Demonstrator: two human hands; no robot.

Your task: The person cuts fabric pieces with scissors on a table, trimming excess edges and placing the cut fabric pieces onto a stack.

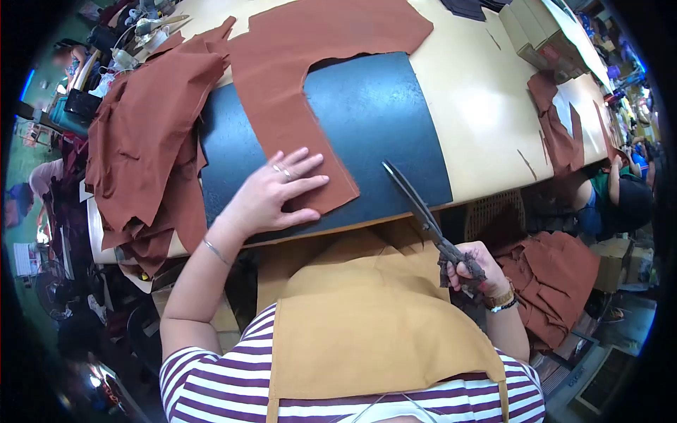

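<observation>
Positions by clock, from centre of view. L hand near centre, toward 10 o'c: palm down, fingers spread, flat on lower strip of cut cloth, rust-brown. Ring on one finger, metal bangle on wrist. Said cloth runs from 12 o'c down to centre, its inner edge curved, strip end lying on dark mat close to table's near edge. Mat sits on pale table, bare mat surface showing to R of strip.

R hand at 4 o'c: fingers wrapped round handles of scissors, handles bound w/ dark grey wrap. Blades point to 11 o'c, tips over mat, apart from cloth; blades appear approx. together, though gap too fine to confirm. Brown strap and beaded band on R wrist.

Surroundings: heaped rust cloth at 10 o'c, partly over table's edge; second rust pile at 4 o'c, below table level; rust scraps at 2 o'c; cardboard box betw. 1 and 2 o'c. Tan apron at 6 o'c, over striped shirt. Co-worker at 3 o'c, partly visible, beyond table edge
</observation>
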